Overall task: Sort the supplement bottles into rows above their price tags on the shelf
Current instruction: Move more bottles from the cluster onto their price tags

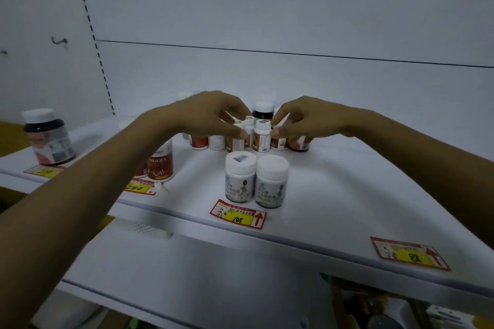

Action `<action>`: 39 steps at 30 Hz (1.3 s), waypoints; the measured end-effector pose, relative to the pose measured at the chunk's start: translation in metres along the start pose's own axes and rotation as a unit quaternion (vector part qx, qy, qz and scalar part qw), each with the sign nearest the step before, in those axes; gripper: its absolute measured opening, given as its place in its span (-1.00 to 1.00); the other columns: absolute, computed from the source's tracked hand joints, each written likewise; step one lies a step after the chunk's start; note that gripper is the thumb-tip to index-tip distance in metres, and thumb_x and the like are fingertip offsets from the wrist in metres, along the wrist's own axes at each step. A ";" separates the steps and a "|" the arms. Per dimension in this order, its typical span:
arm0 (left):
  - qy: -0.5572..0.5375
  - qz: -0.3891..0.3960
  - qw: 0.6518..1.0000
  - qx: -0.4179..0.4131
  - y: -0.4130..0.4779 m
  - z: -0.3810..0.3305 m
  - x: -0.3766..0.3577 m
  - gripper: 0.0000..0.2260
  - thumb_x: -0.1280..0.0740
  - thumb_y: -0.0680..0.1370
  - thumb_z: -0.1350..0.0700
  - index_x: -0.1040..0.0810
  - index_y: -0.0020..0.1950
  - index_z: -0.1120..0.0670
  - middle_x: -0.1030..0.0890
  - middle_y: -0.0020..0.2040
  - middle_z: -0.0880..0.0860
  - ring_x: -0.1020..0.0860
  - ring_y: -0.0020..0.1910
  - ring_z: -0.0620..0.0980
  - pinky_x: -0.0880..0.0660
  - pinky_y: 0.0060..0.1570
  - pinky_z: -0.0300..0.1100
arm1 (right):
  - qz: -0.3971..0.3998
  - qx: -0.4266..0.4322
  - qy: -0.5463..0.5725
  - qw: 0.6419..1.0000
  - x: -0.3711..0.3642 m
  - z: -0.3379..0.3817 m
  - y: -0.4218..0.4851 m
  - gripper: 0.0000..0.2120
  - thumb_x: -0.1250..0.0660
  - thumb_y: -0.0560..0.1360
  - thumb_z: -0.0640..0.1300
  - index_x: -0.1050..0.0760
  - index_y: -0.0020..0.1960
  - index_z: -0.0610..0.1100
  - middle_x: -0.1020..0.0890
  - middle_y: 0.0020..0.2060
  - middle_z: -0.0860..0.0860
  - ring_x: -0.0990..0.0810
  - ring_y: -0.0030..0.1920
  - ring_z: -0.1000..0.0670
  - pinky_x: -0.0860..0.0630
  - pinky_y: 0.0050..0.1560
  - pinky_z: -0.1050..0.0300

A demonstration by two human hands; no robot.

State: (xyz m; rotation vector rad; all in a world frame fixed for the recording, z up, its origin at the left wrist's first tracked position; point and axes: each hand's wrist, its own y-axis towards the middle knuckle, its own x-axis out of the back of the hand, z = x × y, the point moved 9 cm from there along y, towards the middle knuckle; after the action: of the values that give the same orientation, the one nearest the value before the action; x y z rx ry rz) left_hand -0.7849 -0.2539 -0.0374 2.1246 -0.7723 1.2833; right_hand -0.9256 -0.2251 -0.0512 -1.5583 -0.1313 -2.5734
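- Two white bottles (254, 181) already stand side by side above the 108 tag (238, 215) at the shelf (334, 195) front edge.
- A mixed cluster (235, 139) still waits near the shelf's back; the right-hand tag (410, 254) has nothing above it.
- Your left hand (213, 115) and right hand (302, 120) hover half-curled over the cluster; whether either grips a bottle, you cannot tell.

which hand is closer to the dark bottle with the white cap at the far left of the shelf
Left. The left hand is over the cluster of small bottles mid-shelf, well to the right of the dark bottle. The right hand is farther right still, across that cluster.
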 end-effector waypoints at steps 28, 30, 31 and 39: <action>-0.329 -0.226 0.917 -0.006 0.072 0.080 -0.059 -0.84 -0.28 0.54 0.17 -0.55 0.09 0.15 -0.62 -0.04 0.07 -0.58 -0.07 -0.04 -0.55 -0.06 -0.19 | -0.112 -0.127 -0.286 0.943 -0.026 -0.026 0.118 -0.66 -0.22 0.53 0.12 -0.36 0.11 -0.14 -0.54 -0.13 -0.08 -0.45 -0.22 -0.04 -0.33 -0.25 0.12; -0.361 -0.241 0.901 0.000 0.070 0.085 -0.058 -0.86 -0.28 0.53 0.20 -0.55 0.06 0.15 -0.62 -0.08 0.05 -0.58 -0.13 -0.09 -0.53 -0.17 -0.32 | -0.109 -0.123 -0.287 0.944 -0.028 -0.020 0.115 -0.65 -0.21 0.53 0.14 -0.35 0.12 -0.13 -0.46 -0.17 -0.04 -0.44 -0.21 -0.03 -0.32 -0.23 0.13; -0.376 -0.243 0.894 0.003 0.069 0.087 -0.059 -0.87 -0.28 0.53 0.22 -0.55 0.05 0.15 -0.62 -0.09 0.05 -0.58 -0.14 -0.08 -0.53 -0.19 -0.34 | -0.109 -0.120 -0.287 0.944 -0.030 -0.018 0.113 -0.64 -0.21 0.53 0.14 -0.35 0.13 -0.12 -0.45 -0.17 -0.03 -0.43 -0.19 -0.03 -0.32 -0.21 0.12; -0.341 -0.269 0.900 -0.021 0.057 0.077 -0.056 -0.68 -0.30 0.53 0.18 -0.43 0.28 0.13 -0.45 0.05 -0.13 -0.44 0.03 -0.18 -0.39 -0.05 -0.39 | -0.089 -0.113 -0.233 0.962 -0.031 -0.012 0.113 -0.76 -0.31 0.50 0.00 -0.38 0.05 -0.12 -0.56 -0.02 -0.10 -0.43 -0.14 -0.02 -0.33 -0.16 0.14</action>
State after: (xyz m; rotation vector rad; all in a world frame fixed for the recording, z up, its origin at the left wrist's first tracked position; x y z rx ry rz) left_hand -0.8006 -0.3359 -0.1103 2.5183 -0.3938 0.2178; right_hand -0.9044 -0.3363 -0.0836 -2.3168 -0.0223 -2.3558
